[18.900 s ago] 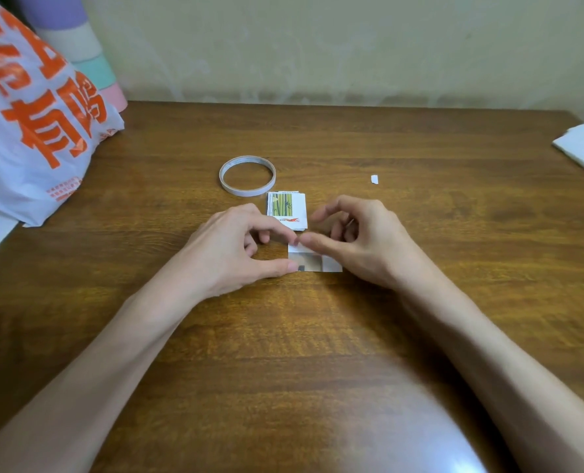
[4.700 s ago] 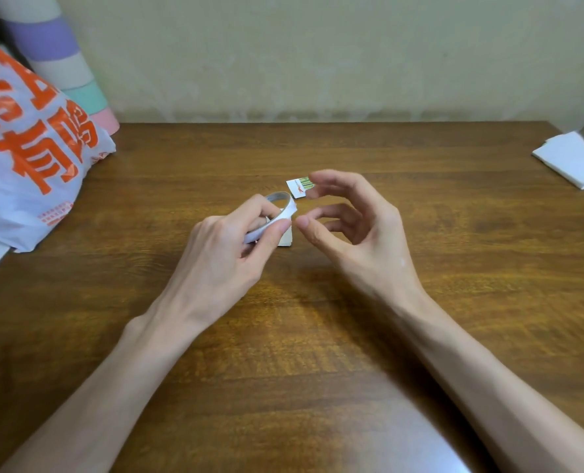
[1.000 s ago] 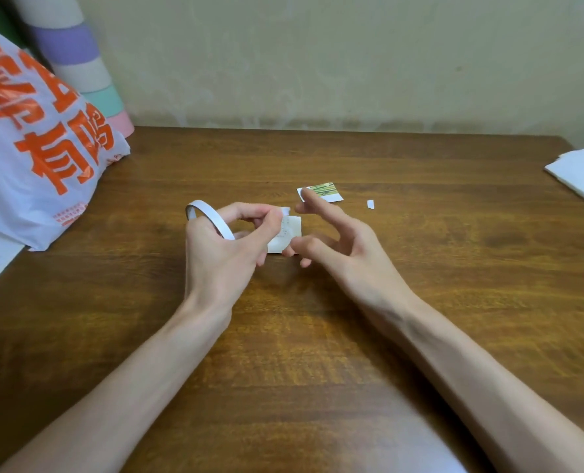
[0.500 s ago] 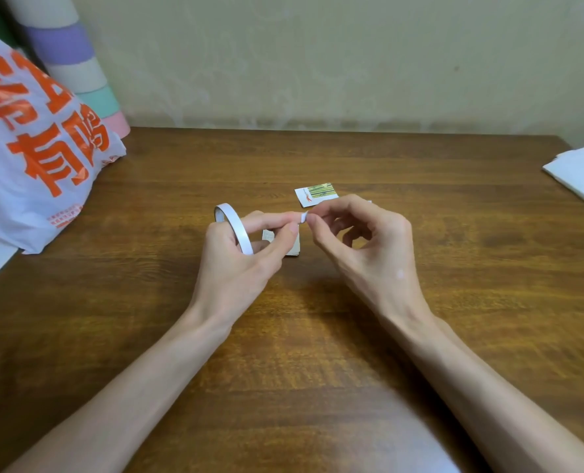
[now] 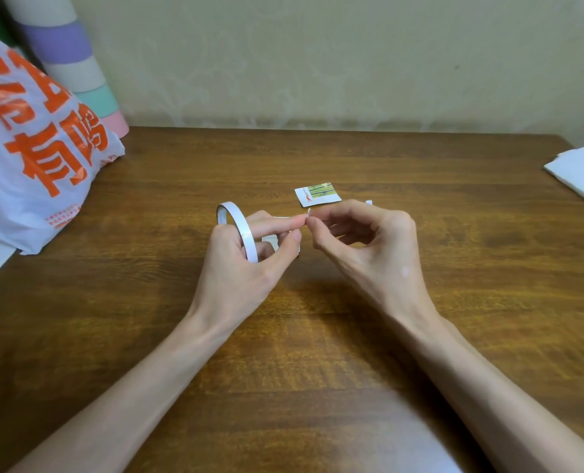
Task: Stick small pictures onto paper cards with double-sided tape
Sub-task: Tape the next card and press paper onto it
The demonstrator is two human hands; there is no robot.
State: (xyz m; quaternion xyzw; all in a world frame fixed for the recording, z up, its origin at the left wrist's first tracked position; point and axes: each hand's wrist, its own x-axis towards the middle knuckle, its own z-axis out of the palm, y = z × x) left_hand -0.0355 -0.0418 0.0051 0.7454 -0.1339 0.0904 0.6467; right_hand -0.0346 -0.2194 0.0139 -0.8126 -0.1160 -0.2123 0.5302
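Over the middle of the wooden table (image 5: 283,370), the left hand (image 5: 246,264) has its fingers curled round the white tape roll (image 5: 239,230), which stands on edge. The right hand (image 5: 369,247) pinches the tape end (image 5: 308,212) between thumb and forefinger, its other fingers loosely bent. The two hands nearly meet there. A paper card (image 5: 270,239) lies on the table under the left fingers, mostly hidden by them. Just beyond the hands lies a small picture (image 5: 317,193) with green stripes, and a tiny white scrap (image 5: 369,202) sits beside it. A white plastic bag (image 5: 27,165) with orange lettering slumps at the left edge, a striped roll (image 5: 68,56) behind it. Folded white paper (image 5: 580,172) rests at the far right.
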